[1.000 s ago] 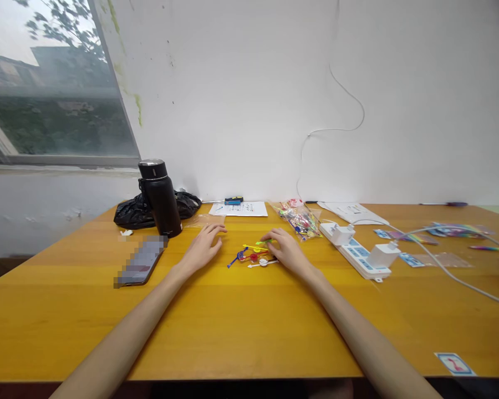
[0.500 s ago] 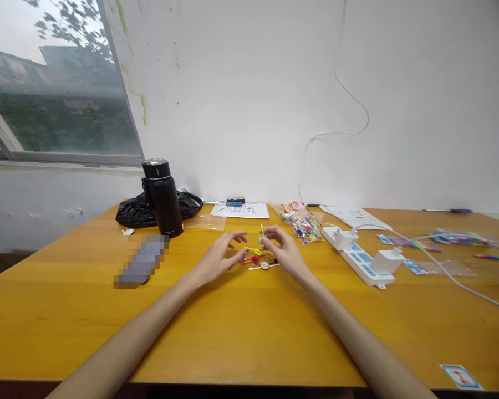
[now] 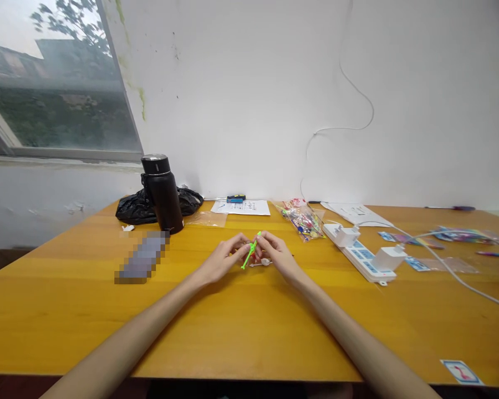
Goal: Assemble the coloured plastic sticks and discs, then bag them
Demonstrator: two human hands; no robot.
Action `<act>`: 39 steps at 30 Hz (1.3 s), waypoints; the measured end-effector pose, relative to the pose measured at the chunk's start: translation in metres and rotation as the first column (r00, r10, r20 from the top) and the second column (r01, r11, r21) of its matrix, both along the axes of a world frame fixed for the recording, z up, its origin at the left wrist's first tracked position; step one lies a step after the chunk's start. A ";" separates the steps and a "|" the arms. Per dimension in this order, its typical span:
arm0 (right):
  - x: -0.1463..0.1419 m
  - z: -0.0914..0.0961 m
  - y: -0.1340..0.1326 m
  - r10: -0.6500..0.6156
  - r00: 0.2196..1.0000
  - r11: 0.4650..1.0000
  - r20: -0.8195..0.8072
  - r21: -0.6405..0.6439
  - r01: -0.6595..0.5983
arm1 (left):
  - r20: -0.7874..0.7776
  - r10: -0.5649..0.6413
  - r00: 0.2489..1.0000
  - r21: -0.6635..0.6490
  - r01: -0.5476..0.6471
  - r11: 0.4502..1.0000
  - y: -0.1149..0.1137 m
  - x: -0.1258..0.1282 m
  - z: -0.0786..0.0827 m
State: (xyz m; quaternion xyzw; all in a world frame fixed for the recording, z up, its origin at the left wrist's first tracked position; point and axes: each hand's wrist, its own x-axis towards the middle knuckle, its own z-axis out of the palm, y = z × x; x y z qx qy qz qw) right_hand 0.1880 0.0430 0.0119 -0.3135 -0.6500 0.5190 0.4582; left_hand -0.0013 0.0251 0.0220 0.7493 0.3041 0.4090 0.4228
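Observation:
A bright green plastic spinner arrow, slim with a round hub, is held slantwise over the middle of the table. My right hand pinches its upper end between thumb and fingertips. From the other side, my left hand closes thumb and fingers on it near the hub. Just beneath lies a white spinner arrow on the tabletop. Something red shows between the hands, mostly covered by the fingers. Other small coloured pieces there are hidden behind my hands.
A black bottle stands left, before a black plastic bag. A pixelated flat object lies nearer. Behind my hands are a printed sheet and a bag of coloured pieces. To the right is a power strip with cables.
The green arrow has moved left and down, from upright in my right hand to slanting between both hands. My left hand has closed on it. The view has shifted slightly.

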 end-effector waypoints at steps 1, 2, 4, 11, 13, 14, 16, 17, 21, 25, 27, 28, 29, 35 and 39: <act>0.000 -0.001 0.000 -0.016 1.000 1.000 0.002 0.016 0.016 | 0.013 0.004 1.000 -0.013 -0.004 1.000 0.001 0.000 0.000; 0.000 -0.001 -0.001 -0.043 0.999 0.998 0.016 0.045 0.043 | 0.027 0.010 1.000 -0.028 -0.009 1.000 0.002 0.000 -0.001; 0.000 -0.002 -0.006 -0.134 0.985 0.978 0.104 0.172 0.115 | 0.055 0.033 0.998 -0.053 -0.030 0.998 0.005 -0.001 -0.005; 0.000 0.001 -0.017 -0.343 0.839 0.816 0.423 0.576 0.043 | 0.129 0.096 0.987 -0.153 -0.076 0.985 0.017 -0.004 -0.017; 0.001 0.002 -0.017 -0.363 0.823 0.803 0.438 0.595 0.037 | 0.145 0.084 0.986 -0.187 -0.056 0.981 0.019 -0.003 -0.019; 0.001 0.003 -0.016 -0.368 0.812 0.797 0.452 0.603 0.025 | 0.143 0.073 0.987 -0.199 -0.043 0.979 0.020 -0.003 -0.020; 0.003 0.003 -0.016 -0.369 0.798 0.786 0.476 0.618 -0.005 | 0.128 0.043 0.991 -0.211 -0.015 0.977 0.021 -0.003 -0.022; 0.003 0.003 -0.015 -0.368 0.796 0.782 0.482 0.623 -0.016 | 0.125 0.028 0.992 -0.218 0.000 0.976 0.021 -0.003 -0.023; 0.002 0.000 -0.015 -0.381 0.793 0.778 0.475 0.629 -0.003 | 0.148 -0.012 0.989 -0.278 0.053 0.959 0.021 -0.001 -0.028; 0.002 -0.001 -0.013 -0.406 0.787 0.766 0.464 0.643 0.016 | 0.190 -0.021 0.982 -0.356 0.089 0.930 0.022 0.001 -0.034; 0.002 -0.002 -0.012 -0.406 0.787 0.757 0.464 0.654 0.005 | 0.227 -0.035 0.973 -0.396 0.125 0.910 0.024 0.002 -0.036; 0.003 -0.002 -0.012 -0.406 0.789 0.750 0.462 0.662 -0.001 | 0.243 -0.047 0.969 -0.409 0.146 0.901 0.024 0.002 -0.036; 0.003 -0.002 -0.011 -0.406 0.791 0.743 0.458 0.669 -0.006 | 0.257 -0.056 0.965 -0.413 0.162 0.896 0.025 0.002 -0.036; 0.003 -0.004 -0.010 -0.369 0.829 0.746 0.422 0.666 -0.007 | 0.305 -0.068 0.950 -0.407 0.194 0.892 0.022 0.000 -0.028; 0.003 -0.006 -0.009 -0.340 0.865 0.739 0.369 0.673 0.004 | 0.349 -0.081 0.933 -0.440 0.240 0.865 0.019 0.000 -0.026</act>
